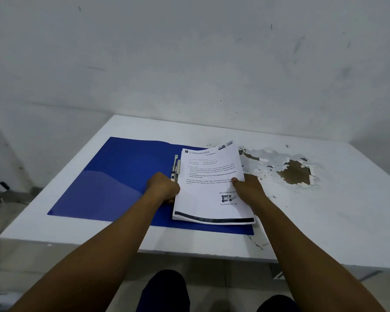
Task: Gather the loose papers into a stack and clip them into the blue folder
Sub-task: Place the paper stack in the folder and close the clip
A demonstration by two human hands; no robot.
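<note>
I looked down from the head camera at a white table (pixel 144 129) that filled the middle of the frame, set against a scuffed white wall. A blue folder (pixel 113 176) lay open and flat on it, left of centre, its left flap bare. A stack of papers (pixel 212 188) sat on the folder's right half, at the centre of the frame, printed side up with a dark band along the near edge. A metal clip (pixel 176 167) ran along the fold, just beside the stack's left edge.

The left hand (pixel 163 188) was curled at the stack's left edge, below the clip, gripping the papers there. The right hand (pixel 248 188) grasped the stack's right edge, thumb on top of the page.

To the right of the papers, a patch of peeled paint (pixel 295 172) showed brown on the tabletop. Dark trouser knees (pixel 164 289) sat at the bottom centre.
</note>
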